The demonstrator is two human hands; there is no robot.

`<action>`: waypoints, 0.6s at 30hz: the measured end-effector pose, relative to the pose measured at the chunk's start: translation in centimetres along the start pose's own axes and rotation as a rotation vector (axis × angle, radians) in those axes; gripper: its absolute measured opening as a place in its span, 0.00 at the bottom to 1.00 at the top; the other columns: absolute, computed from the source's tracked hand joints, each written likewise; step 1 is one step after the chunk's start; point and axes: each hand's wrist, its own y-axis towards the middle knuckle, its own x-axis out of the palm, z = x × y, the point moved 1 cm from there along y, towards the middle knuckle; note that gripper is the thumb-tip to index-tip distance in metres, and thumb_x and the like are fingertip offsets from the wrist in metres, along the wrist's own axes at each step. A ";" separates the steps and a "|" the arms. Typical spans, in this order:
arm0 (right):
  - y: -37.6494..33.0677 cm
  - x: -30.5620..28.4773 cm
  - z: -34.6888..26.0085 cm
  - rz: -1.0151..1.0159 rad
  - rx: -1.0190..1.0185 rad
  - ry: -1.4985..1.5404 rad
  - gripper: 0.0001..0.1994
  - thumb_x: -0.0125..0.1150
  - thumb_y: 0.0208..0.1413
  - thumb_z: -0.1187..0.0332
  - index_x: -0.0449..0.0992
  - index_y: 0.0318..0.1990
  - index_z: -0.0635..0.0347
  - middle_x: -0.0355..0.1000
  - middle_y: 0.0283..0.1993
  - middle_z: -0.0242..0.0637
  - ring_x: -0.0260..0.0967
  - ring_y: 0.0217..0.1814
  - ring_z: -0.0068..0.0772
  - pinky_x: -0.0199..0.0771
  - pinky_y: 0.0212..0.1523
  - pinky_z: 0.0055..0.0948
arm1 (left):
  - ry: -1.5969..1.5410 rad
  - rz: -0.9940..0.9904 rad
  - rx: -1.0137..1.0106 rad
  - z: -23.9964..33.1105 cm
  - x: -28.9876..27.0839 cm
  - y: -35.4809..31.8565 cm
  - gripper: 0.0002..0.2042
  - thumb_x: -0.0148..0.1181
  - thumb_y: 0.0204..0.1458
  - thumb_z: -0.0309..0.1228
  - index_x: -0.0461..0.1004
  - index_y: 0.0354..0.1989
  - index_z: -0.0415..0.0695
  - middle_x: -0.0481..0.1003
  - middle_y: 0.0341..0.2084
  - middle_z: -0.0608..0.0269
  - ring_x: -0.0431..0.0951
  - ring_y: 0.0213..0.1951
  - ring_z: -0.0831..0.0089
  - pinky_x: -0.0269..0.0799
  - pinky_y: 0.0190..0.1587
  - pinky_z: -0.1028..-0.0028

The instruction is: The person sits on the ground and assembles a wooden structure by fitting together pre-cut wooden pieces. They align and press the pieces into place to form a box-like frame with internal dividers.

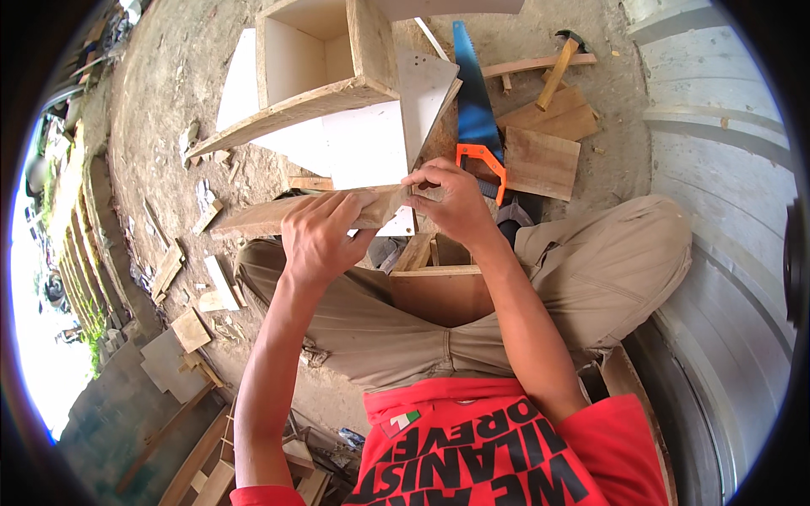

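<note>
A short wooden plank (253, 218) lies crosswise in front of me, above my lap. My left hand (325, 228) is wrapped over its middle, thumb on the near side. At the plank's right end, my right hand (453, 202) is closed, thumb and index finger pressed against the end; whether a small piece is also pinched there cannot be made out. Just beyond the plank are a white board (364, 143) and an open wooden box frame (371, 42) with a curved lower edge. Part of the white board shows beneath the plank.
A handsaw (478, 105) with a blue blade and orange handle lies right of the white board. Beyond it are a claw hammer (557, 76) and wood pieces (542, 163). Offcuts (169, 270) litter the ground at left. A corrugated metal wall (717, 143) stands at right.
</note>
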 end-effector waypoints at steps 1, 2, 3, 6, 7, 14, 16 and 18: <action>0.0 0.0 0.1 -0.009 0.000 -0.007 0.15 0.75 0.47 0.72 0.83 0.44 0.61 0.76 0.42 0.35 0.74 0.45 0.30 0.74 0.49 0.28 | -0.002 0.005 0.006 0.0 0.0 0.0 0.13 0.72 0.38 0.28 0.79 0.34 0.46 0.80 0.26 0.65 0.82 0.29 0.65 0.77 0.33 0.68; 0.1 0.0 0.2 -0.005 -0.006 -0.011 0.15 0.75 0.47 0.72 0.83 0.44 0.61 0.76 0.42 0.35 0.75 0.45 0.30 0.74 0.49 0.28 | -0.002 -0.006 -0.002 0.0 -0.1 0.0 0.13 0.72 0.37 0.29 0.79 0.34 0.46 0.80 0.26 0.65 0.82 0.29 0.65 0.77 0.33 0.68; 0.1 0.0 0.3 0.000 -0.011 -0.015 0.15 0.75 0.47 0.72 0.83 0.44 0.60 0.76 0.42 0.35 0.75 0.45 0.31 0.74 0.49 0.28 | -0.002 -0.017 -0.010 0.0 -0.1 0.1 0.13 0.72 0.37 0.29 0.79 0.34 0.46 0.80 0.26 0.65 0.82 0.29 0.64 0.77 0.33 0.68; 0.1 0.0 0.4 -0.005 -0.025 -0.022 0.15 0.75 0.47 0.72 0.83 0.44 0.61 0.77 0.42 0.36 0.75 0.45 0.31 0.74 0.49 0.28 | -0.004 -0.028 -0.020 -0.1 -0.1 0.0 0.14 0.72 0.37 0.29 0.79 0.34 0.46 0.79 0.25 0.64 0.82 0.29 0.64 0.78 0.33 0.68; 0.2 -0.1 0.4 -0.009 -0.030 -0.024 0.15 0.75 0.47 0.72 0.83 0.44 0.61 0.77 0.42 0.36 0.75 0.45 0.31 0.74 0.49 0.28 | -0.005 -0.028 -0.019 -0.1 -0.1 0.0 0.14 0.72 0.37 0.28 0.79 0.34 0.46 0.79 0.25 0.64 0.82 0.29 0.64 0.78 0.33 0.67; 0.2 -0.3 -0.2 0.003 -0.027 0.005 0.14 0.75 0.47 0.72 0.83 0.43 0.61 0.76 0.40 0.36 0.74 0.44 0.31 0.73 0.49 0.28 | -0.012 0.002 -0.009 -0.1 0.1 0.1 0.12 0.72 0.38 0.29 0.78 0.32 0.46 0.79 0.25 0.65 0.82 0.28 0.65 0.77 0.33 0.68; 0.2 -0.2 -0.4 0.019 -0.023 0.028 0.12 0.74 0.47 0.70 0.82 0.39 0.61 0.76 0.38 0.37 0.74 0.43 0.34 0.73 0.46 0.32 | -0.016 0.027 0.009 -0.1 0.1 0.3 0.11 0.72 0.39 0.29 0.77 0.31 0.46 0.80 0.25 0.66 0.82 0.28 0.66 0.77 0.32 0.68; 0.0 -0.4 0.4 0.083 -0.003 0.162 0.09 0.73 0.47 0.71 0.81 0.37 0.61 0.76 0.36 0.36 0.74 0.41 0.31 0.73 0.45 0.31 | -0.010 -0.017 -0.005 -0.2 0.0 0.4 0.10 0.71 0.40 0.30 0.77 0.31 0.47 0.80 0.25 0.67 0.81 0.27 0.67 0.76 0.31 0.69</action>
